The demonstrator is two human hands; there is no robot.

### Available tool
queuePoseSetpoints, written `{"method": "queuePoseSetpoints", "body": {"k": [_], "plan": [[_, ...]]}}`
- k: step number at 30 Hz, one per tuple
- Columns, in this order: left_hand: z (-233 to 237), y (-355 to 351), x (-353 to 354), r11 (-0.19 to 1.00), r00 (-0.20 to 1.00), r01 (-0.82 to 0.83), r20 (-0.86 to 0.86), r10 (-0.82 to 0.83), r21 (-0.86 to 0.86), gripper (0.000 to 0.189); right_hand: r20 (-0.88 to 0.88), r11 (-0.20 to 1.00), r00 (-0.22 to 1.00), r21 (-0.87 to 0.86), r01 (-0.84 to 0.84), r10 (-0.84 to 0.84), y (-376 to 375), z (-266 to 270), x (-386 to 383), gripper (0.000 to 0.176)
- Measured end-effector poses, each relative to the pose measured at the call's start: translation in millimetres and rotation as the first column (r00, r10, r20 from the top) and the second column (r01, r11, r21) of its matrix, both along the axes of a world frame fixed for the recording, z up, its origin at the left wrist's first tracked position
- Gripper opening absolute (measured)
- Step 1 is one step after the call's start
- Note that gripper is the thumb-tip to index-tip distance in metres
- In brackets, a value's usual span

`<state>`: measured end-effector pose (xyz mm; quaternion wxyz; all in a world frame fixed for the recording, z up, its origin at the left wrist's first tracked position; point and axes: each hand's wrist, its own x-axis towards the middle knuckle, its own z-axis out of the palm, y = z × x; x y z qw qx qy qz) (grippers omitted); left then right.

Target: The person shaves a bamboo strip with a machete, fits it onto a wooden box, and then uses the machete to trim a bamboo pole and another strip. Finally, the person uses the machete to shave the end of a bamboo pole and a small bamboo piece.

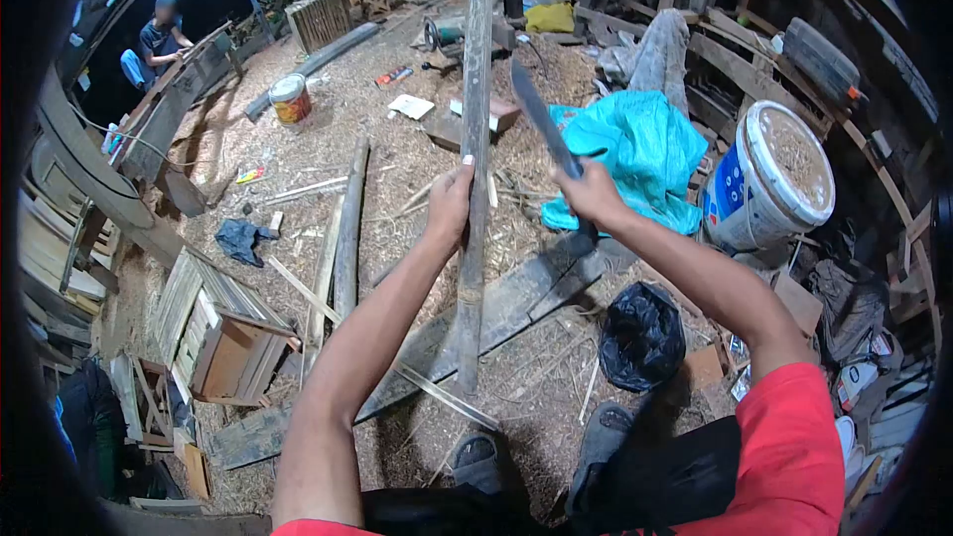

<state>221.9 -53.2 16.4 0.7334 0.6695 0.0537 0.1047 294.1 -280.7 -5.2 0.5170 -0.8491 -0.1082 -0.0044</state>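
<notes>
My left hand (pixel 452 202) is wrapped round a long bamboo pole (pixel 476 89) that stands nearly upright in front of me. The pole's lower end comes down near my feet, beside a plank (pixel 516 303) lying on the ground. To the right, my right hand (pixel 590 191) grips a machete (pixel 540 117), its blade angled up and left towards the pole, with a gap between them. A teal sheet (pixel 635 154) lies crumpled just behind my right hand.
A black bag (pixel 641 335) sits by my right foot, a large white bucket (pixel 789 164) beyond it. At left are a wooden crate (pixel 233 352), a pole (pixel 351 228) and a small bucket (pixel 290 99). Another person (pixel 159 45) sits at the far left.
</notes>
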Motion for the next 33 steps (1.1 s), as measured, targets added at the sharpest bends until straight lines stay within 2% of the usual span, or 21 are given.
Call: {"method": "queuePoseSetpoints", "body": {"k": [1, 3, 6, 7, 9, 12, 15, 19, 20, 23, 24, 27, 28, 32, 33], "plan": [[15, -2, -1, 1.0, 1.0, 0.008, 0.024, -0.008, -0.002, 0.039, 0.07, 0.994, 0.997, 0.111, 0.004, -0.012, 15, 43, -2, 0.039], [38, -5, 4, 1.0, 0.994, -0.006, 0.106, 0.008, -0.018, 0.037, 0.34, 0.929, 0.94, 0.357, -0.093, -0.036, 44, 108, 8, 0.034], [77, -9, 11, 1.0, 0.953, 0.01, 0.302, -0.013, 0.013, 0.035, 0.3, 0.814, 0.954, 0.553, -0.176, 0.002, 75, 207, -6, 0.027], [92, -9, 6, 0.996, 0.953, 0.004, 0.3, -0.031, 0.088, 0.035, 0.327, 0.772, 0.945, 0.599, -0.21, 0.004, 85, 225, -6, 0.027], [121, -14, -5, 0.999, 0.91, -0.002, 0.414, -0.014, 0.039, 0.034, 0.278, 0.672, 0.958, 0.698, -0.248, 0.066, 96, 253, -12, 0.026], [159, 2, -1, 0.998, 0.86, -0.014, 0.509, -0.021, 0.066, 0.033, 0.258, 0.609, 0.963, 0.753, -0.25, 0.076, 104, 277, -25, 0.025], [199, 14, -5, 0.99, 0.866, 0.05, 0.499, 0.024, -0.135, 0.033, 0.306, 0.596, 0.938, 0.727, -0.342, 0.165, 102, 280, -33, 0.024], [238, 3, -20, 0.993, 0.855, 0.021, 0.518, 0.042, -0.115, 0.027, 0.398, 0.704, 0.907, 0.606, -0.371, 0.136, 103, 274, -50, 0.023], [239, 7, -17, 0.994, 0.87, -0.003, 0.491, 0.056, -0.108, 0.025, 0.336, 0.688, 0.92, 0.62, -0.376, 0.201, 100, 273, -55, 0.024], [252, -3, -17, 0.958, 0.859, 0.152, 0.512, -0.006, -0.244, 0.021, 0.383, 0.728, 0.906, 0.568, -0.383, 0.178, 91, 284, -69, 0.025], [255, -5, -13, 0.954, 0.852, 0.146, 0.523, 0.014, -0.263, 0.017, 0.404, 0.741, 0.902, 0.558, -0.375, 0.152, 88, 288, -69, 0.027], [258, -16, -13, 0.965, 0.836, 0.091, 0.546, 0.061, -0.247, 0.017, 0.508, 0.694, 0.861, 0.619, -0.368, 0.003, 77, 308, -77, 0.028], [256, -18, -13, 0.965, 0.83, 0.084, 0.553, 0.069, -0.247, 0.016, 0.492, 0.737, 0.871, 0.593, -0.325, -0.012, 69, 318, -86, 0.023], [243, -13, -14, 0.98, 0.826, 0.102, 0.563, 0.011, -0.169, 0.013, 0.426, 0.732, 0.897, 0.575, -0.366, 0.114, 53, 343, -94, 0.023], [243, -12, -17, 0.978, 0.818, 0.114, 0.575, 0.009, -0.177, 0.013, 0.457, 0.75, 0.882, 0.541, -0.38, 0.116, 52, 348, -93, 0.023]]}}
